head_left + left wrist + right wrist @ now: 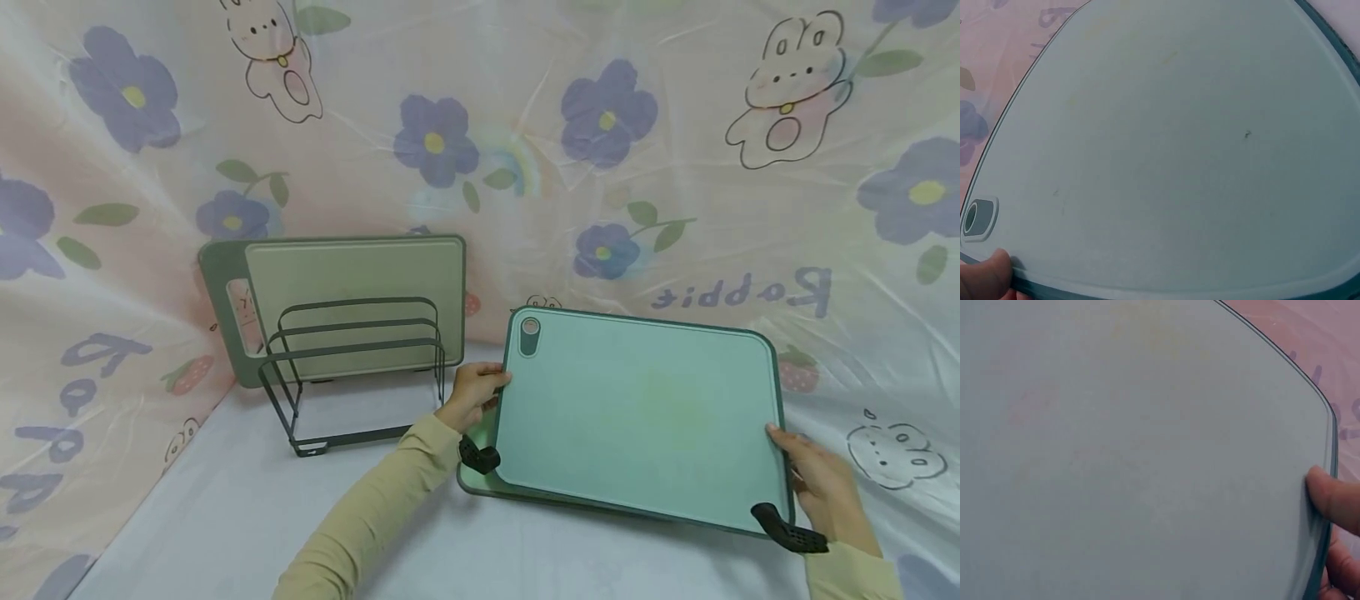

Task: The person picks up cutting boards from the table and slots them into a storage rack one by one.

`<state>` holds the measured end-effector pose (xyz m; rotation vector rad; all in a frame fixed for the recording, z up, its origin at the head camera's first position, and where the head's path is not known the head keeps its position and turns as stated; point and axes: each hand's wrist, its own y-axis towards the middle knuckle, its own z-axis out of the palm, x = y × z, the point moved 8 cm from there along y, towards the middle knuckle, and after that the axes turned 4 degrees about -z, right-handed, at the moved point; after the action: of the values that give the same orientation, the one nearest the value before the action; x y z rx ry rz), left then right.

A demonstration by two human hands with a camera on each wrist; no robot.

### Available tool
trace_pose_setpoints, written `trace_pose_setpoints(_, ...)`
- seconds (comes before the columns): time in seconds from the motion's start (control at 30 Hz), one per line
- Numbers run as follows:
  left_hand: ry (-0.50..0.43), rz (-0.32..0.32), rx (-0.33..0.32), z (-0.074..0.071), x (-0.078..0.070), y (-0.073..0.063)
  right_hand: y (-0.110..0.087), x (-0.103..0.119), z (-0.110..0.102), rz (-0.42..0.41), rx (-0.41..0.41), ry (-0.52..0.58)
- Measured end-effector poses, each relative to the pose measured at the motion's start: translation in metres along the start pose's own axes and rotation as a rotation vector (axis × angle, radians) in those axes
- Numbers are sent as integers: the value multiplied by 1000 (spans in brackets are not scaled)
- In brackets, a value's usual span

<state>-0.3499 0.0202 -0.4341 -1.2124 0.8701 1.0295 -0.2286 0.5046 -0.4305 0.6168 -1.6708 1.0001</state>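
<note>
A pale green cutting board [645, 408] with a dark green rim is held tilted up between both hands. My left hand [474, 393] grips its left edge, and the thumb [991, 275] lies on its face below the small hole in the corner. On the opposite edge my right hand [821, 479] pinches the rim, thumb [1332, 497] in front and fingers behind. Under it, mostly hidden, lies another green board [480, 482], showing at the left and along the bottom.
To the left stands a dark wire rack [352, 344] with several loops. A beige cutting board [360, 271] with a green handle stands upright at the rack's back. A patterned cloth [480, 75] hangs behind, above the white table surface [225, 492].
</note>
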Motion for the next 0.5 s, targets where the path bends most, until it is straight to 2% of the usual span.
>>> trace_pose_setpoints(0.2, 19, 35, 1, 1, -11, -1, -6, 9, 0, 22, -8, 108)
trace_pose_setpoints(0.5, 15, 36, 6, 2, -22, -3, -13, 20, 0, 8, -38, 136)
